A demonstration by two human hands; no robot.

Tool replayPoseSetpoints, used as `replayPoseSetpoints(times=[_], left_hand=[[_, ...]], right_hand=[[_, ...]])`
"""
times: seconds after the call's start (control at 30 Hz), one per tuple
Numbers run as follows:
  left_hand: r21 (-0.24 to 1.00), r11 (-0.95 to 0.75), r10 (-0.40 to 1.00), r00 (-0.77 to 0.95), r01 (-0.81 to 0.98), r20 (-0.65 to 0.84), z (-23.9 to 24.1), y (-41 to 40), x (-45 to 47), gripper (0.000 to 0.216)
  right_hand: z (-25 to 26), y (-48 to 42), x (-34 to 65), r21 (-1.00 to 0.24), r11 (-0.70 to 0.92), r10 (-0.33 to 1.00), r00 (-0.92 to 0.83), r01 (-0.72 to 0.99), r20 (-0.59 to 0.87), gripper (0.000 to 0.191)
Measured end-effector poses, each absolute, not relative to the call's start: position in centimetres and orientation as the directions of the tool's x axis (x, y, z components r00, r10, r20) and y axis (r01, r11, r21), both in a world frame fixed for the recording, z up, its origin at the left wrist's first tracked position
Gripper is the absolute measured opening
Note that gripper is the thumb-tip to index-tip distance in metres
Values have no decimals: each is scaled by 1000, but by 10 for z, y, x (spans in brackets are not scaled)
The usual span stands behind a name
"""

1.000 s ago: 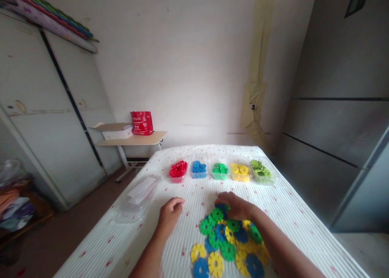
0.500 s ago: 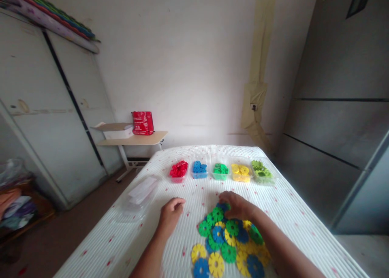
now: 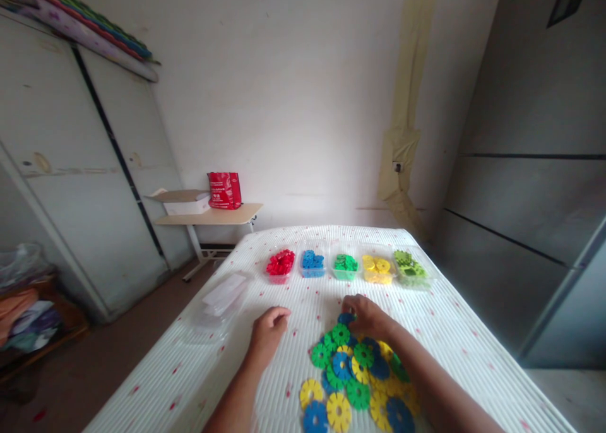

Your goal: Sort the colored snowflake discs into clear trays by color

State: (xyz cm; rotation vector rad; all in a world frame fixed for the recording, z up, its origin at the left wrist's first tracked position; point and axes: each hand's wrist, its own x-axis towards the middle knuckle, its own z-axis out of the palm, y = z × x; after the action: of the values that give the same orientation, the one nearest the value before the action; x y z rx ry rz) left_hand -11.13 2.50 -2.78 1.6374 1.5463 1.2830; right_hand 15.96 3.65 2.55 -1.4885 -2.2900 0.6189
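My right hand [image 3: 363,315] is at the far edge of a loose pile of slotted plastic discs, its fingers closed on a blue disc [image 3: 346,319]. Beneath and nearer lie overlapping green discs [image 3: 358,394], yellow discs [image 3: 338,411] and blue discs [image 3: 315,416]. Part of the pile is hidden behind my right hand and forearm. To the left of the pile, my left hand [image 3: 269,333] rests over the cloth with its fingers curled together, and nothing shows in it.
Across the table stand clear tubs of red pieces [image 3: 280,262], blue pieces [image 3: 313,261], green pieces [image 3: 345,264], yellow pieces [image 3: 377,266] and lime pieces [image 3: 409,264]. Clear plastic lids [image 3: 218,303] lie at left on the white ribbed cloth [image 3: 156,382]. A side table [image 3: 222,216] holds a red bag [image 3: 224,190].
My right hand has drawn its fingers in on the blue disc at the pile's far edge, which now shows more. My left hand keeps its place. The whole view has shifted slightly.
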Motion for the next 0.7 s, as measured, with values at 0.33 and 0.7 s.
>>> replayPoseSetpoints(times=[0.33, 0.7], left_hand=[[870, -196, 955, -112, 453, 273, -21, 23, -110, 24], [879, -196, 961, -93, 434, 260, -20, 20, -105, 23]], right_hand=[[30, 36, 167, -789, 284, 935, -339, 546, 102, 17], [41, 49, 154, -946, 67, 958, -284, 318, -28, 19]])
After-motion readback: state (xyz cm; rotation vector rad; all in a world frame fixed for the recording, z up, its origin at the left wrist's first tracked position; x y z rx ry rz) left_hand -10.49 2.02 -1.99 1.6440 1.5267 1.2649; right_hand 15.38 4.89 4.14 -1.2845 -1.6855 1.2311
